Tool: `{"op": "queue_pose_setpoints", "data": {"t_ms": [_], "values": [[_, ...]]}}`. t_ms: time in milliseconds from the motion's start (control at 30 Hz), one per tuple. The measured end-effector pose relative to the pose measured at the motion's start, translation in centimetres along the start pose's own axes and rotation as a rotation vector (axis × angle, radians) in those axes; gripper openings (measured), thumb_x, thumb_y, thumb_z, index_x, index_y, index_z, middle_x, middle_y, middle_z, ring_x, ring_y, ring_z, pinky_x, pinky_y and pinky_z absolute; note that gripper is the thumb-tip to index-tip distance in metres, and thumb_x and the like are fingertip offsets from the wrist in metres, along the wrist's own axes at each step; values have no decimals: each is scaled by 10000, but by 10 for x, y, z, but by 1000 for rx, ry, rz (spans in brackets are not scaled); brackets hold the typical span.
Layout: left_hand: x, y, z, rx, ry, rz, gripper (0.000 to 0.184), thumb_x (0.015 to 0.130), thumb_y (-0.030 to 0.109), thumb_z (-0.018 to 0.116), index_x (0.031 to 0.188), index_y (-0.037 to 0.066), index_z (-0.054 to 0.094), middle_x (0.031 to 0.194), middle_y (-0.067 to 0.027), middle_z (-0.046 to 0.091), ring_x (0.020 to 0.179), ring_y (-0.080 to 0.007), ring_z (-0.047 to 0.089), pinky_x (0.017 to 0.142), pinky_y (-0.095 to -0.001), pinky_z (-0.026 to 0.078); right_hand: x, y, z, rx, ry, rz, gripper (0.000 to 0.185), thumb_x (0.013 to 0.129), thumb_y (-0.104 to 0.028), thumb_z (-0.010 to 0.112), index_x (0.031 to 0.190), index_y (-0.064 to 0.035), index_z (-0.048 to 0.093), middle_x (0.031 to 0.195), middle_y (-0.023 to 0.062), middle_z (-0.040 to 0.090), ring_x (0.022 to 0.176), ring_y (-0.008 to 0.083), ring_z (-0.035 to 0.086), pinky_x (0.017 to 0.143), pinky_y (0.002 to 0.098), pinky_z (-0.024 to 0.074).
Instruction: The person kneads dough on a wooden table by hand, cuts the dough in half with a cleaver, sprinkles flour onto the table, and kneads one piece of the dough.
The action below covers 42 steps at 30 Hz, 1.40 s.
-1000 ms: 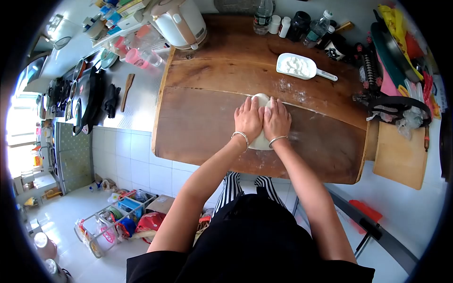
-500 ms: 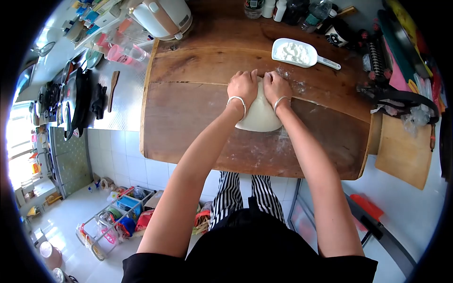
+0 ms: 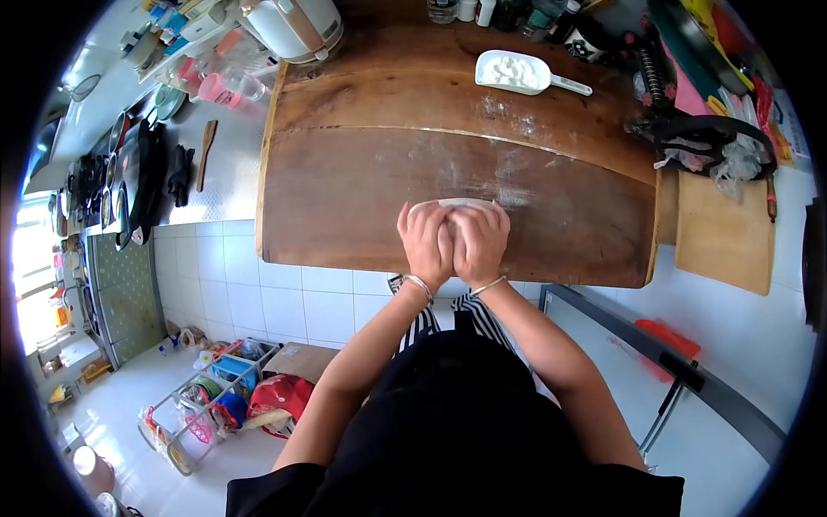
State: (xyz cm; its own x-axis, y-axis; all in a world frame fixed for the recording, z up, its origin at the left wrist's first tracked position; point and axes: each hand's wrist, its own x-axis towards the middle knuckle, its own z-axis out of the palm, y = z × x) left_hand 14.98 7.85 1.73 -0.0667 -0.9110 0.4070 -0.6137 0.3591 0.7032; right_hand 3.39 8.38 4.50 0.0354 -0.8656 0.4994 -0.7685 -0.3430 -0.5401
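Pale dough (image 3: 461, 203) lies near the front edge of the wooden board (image 3: 345, 189), mostly hidden under my hands, with a strip of it showing beyond my fingers. My left hand (image 3: 425, 243) grips the dough from the left, its fingers bent over the top. Close against it, my right hand (image 3: 479, 243) holds the right side the same way. Each wrist wears a bangle. White flour is smeared over the wood just behind the dough. At the back, a white scoop (image 3: 517, 72) filled with flour rests on the board.
A white kettle (image 3: 297, 28) stands at the back left, and bottles (image 3: 485, 12) line the back. A wooden stick (image 3: 207, 155) lies on the metal counter to the left. On the right are a black-handled bag (image 3: 715, 142) and a thin cutting board (image 3: 725, 237).
Both hands have come back from the middle of the board to its front edge with the dough. The dough now shows far less, and my elbows are bent more. The view has shifted slightly.
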Motion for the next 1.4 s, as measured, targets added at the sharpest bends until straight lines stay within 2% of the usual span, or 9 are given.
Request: {"op": "queue_pose_setpoints", "data": {"t_ms": [367, 600, 767, 967, 1067, 1167, 1233, 1300, 1400], "values": [[74, -45, 37, 61, -82, 24, 368, 939, 244, 387, 1120, 41, 635, 1109, -158, 631, 1066, -342, 568, 974, -462, 378, 55, 64, 53, -36, 0, -4, 208, 853, -212, 579, 1027, -104, 615, 1096, 74, 636, 1062, 288, 581, 937, 453, 381], [129, -67, 61, 21, -91, -129, 285, 977, 203, 432, 982, 39, 665, 929, -152, 676, 843, -369, 631, 744, -443, 500, 105, 94, 84, -77, -45, 154, 99, 866, -206, 570, 862, -121, 621, 882, 51, 649, 868, 274, 594, 817, 427, 420], [151, -75, 69, 70, -147, -266, 311, 1001, 283, 430, 1021, 102, 681, 879, -160, 683, 822, -377, 642, 739, -454, 506, 131, 110, 101, -92, -91, 259, 165, 861, -232, 576, 771, -101, 622, 751, 113, 627, 714, 336, 595, 674, 485, 462], [180, -76, 71, 186, -316, -404, 459, 1004, 427, 344, 1045, 114, 677, 1003, -176, 689, 938, -400, 635, 813, -482, 503, 163, 102, 90, -124, -385, 598, 423, 930, -418, 434, 877, -76, 678, 939, 169, 698, 928, 372, 660, 789, 461, 523], [177, -56, 50, 152, -369, -416, 526, 997, 449, 309, 1056, 53, 650, 1031, -219, 675, 977, -413, 624, 883, -490, 475, 152, 146, 120, 53, -580, 522, 353, 947, -338, 438, 972, -64, 658, 1016, 196, 678, 963, 369, 630, 836, 458, 470], [148, -2, 8, 36, -434, -434, 440, 979, 392, 380, 1057, 45, 638, 1057, -245, 658, 1022, -426, 602, 879, -470, 468, 131, 94, 25, 419, -676, 428, 309, 934, -302, 485, 1054, -67, 646, 996, 167, 678, 925, 378, 635, 849, 497, 461], [104, 35, -5, 168, -324, -377, 328, 935, 299, 463, 1082, 64, 640, 1081, -204, 667, 1068, -375, 602, 974, -466, 406, 82, 54, -11, 311, -427, 463, 253, 916, -228, 516, 1077, -77, 639, 1005, 143, 661, 941, 341, 609, 885, 492, 420], [38, 43, 6, 255, -48, -44, 297, 881, 203, 504, 1110, 76, 645, 1107, -132, 662, 1138, -304, 573, 1075, -490, 292, 16, 48, -4, 30, -27, 57, 268, 918, -280, 512, 1073, -107, 648, 1059, 110, 655, 1025, 291, 588, 974, 478, 370], [-47, 15, 35, 285, 42, 85, 388, 828, 217, 547, 1189, 95, 623, 1278, -68, 590, 1254, -256, 480, 1135, -529, 138, -56, 61, 0, 108, -29, -39, 311, 941, -347, 487, 1127, -138, 624, 1227, 90, 606, 1187, 270, 523, 1070, 512, 264]]}}
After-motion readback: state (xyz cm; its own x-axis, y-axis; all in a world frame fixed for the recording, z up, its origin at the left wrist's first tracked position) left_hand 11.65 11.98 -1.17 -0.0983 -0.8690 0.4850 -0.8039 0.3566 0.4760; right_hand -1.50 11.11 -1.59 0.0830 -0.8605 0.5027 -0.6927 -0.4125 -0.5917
